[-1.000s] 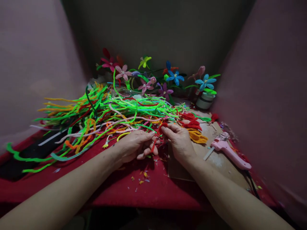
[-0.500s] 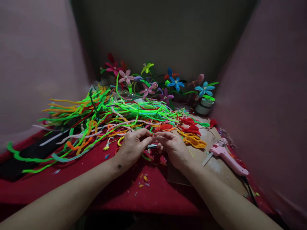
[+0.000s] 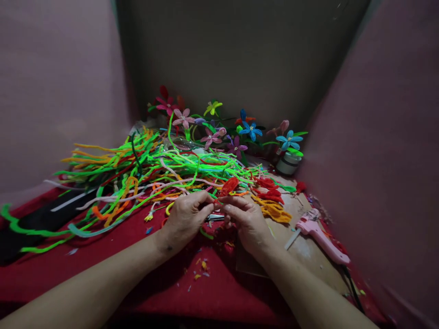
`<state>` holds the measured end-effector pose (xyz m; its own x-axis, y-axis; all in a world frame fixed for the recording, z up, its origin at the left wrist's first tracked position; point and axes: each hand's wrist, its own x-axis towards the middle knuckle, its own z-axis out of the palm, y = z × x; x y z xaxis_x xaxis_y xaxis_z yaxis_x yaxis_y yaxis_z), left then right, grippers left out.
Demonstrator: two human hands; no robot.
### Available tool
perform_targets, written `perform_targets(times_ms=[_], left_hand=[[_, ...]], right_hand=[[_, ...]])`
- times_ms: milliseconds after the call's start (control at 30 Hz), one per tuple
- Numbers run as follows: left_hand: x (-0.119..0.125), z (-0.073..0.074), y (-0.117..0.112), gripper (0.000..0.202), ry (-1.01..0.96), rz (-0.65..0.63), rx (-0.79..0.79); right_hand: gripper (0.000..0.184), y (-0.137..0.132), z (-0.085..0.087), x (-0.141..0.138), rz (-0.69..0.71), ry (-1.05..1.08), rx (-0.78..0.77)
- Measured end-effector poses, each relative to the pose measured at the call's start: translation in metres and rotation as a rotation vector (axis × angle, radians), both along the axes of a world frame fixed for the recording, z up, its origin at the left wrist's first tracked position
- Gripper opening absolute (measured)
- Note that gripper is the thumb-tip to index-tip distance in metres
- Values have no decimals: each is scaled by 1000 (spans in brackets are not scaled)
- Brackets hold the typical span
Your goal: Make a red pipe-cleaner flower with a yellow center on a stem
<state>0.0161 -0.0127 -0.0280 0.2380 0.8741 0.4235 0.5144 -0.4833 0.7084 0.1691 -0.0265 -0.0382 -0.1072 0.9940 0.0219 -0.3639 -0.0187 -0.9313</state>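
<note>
You've got both hands together over the red cloth (image 3: 192, 292), fingertips almost meeting. Your left hand (image 3: 185, 217) is pinching the low end of a red loop (image 3: 229, 186) between thumb and finger, and your right hand (image 3: 247, 224) has a pinch on it too, right next to that. The loop itself pokes up just above your fingertips, in front of the messy stems (image 3: 202, 162). Scissors (image 3: 215, 218) are just under your hands, partly hidden. To the right, more red loops (image 3: 269, 189) and some orange loops (image 3: 272, 210) lie on the cardboard (image 3: 302, 260), with your pink glue gun (image 3: 320, 235) near its outer edge. Behind it all: flowers (image 3: 252, 131) and a jar (image 3: 289, 163).
</note>
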Motion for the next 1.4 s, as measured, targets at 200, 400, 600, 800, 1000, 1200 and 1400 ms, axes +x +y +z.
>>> perform_targets(times_ms=[200,400,600,800,1000,1200,1400], left_hand=[[0,0,-1,14,14,1,12],[5,9,-4,22,-168,-101,-319],[7,17,-8,27,-258,-228,-654],[7,17,-7,20,-264,-243,-643],[8,16,-6,19,-347,-216,-667],[9,11,-5,16,-260,-259,-577],[13,9,-5,25,-222,-234,-570]], right_hand=[[12,1,2,2,-36,28,32],[20,4,6,5,-32,64,74],[15,5,5,6,-29,22,74],[16,5,3,6,-80,-56,88],[16,6,6,4,-100,4,75],[23,6,4,2,-74,148,-124],[21,9,1,1,-68,208,-108]])
